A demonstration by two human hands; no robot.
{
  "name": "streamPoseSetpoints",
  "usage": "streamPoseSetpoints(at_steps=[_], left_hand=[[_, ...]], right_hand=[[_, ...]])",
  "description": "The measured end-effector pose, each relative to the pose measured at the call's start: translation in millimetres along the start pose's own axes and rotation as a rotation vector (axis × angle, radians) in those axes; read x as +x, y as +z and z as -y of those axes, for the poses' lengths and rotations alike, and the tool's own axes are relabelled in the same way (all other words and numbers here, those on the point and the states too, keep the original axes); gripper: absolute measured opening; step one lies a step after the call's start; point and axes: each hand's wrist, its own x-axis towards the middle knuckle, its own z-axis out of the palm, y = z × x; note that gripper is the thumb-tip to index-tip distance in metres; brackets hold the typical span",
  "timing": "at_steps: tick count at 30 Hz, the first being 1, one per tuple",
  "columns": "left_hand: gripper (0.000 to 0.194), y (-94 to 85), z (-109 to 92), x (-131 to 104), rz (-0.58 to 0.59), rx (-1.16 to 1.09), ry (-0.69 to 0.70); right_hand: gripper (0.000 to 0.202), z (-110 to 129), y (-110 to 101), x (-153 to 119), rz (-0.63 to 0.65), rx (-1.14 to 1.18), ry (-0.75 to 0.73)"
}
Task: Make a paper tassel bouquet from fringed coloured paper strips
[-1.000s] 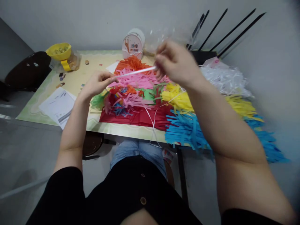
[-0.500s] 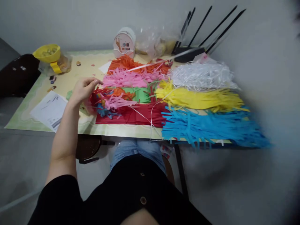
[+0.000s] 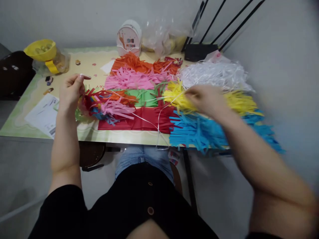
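My left hand (image 3: 72, 90) is closed at the left end of a bundle of mixed red, orange, pink and blue fringe (image 3: 109, 106); what its fingers pinch is too small to make out. Over the yellow fringed paper (image 3: 240, 102), my right hand (image 3: 203, 99) is closed on a thin white string (image 3: 147, 100), which runs left toward the bundle. Red paper (image 3: 146, 119) and green paper (image 3: 143, 97) lie flat beneath. Pink fringe (image 3: 134, 78) and orange fringe (image 3: 132, 63) lie behind them, with blue fringe (image 3: 199, 131) at the front right.
White shredded strips (image 3: 214, 74) lie at the back right, before a black router (image 3: 199, 52). A white tub (image 3: 129, 38) and a clear bag (image 3: 164, 41) stand at the back. Toward the left are a yellow bowl (image 3: 41, 51) and a paper sheet (image 3: 43, 114).
My right hand has come into view over the yellow fringe. My left hand has shifted left. The white string now stretches lower across the papers, and the view has moved slightly.
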Motion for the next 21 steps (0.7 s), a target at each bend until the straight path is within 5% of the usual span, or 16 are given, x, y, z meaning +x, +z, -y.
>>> streamPoseSetpoints(at_steps=[5,9,12,15,18,21], left_hand=[[0.055,6.2,-12,1,0.01,-0.013,0.021],[0.054,10.2,-20,-3,0.04,0.037,0.049],[0.06,12.5,-30,-10,0.023,0.071,0.027],[0.07,9.7,-43,-16,0.018,0.1,0.058],[0.078,-3.1,-63,-17,0.128,0.093,0.172],[0.082,-24.0,-86,-21,0.259,0.057,0.247]], right_hand=[[0.026,46,78,47,0.295,-0.318,-0.041],[0.038,75,95,57,0.349,-0.398,-0.107],[0.023,86,94,52,0.444,-0.387,-0.156],[0.015,88,77,52,0.458,-0.375,-0.127],[0.021,92,28,56,0.365,-0.199,-0.062],[0.027,110,-38,56,0.001,0.417,0.031]])
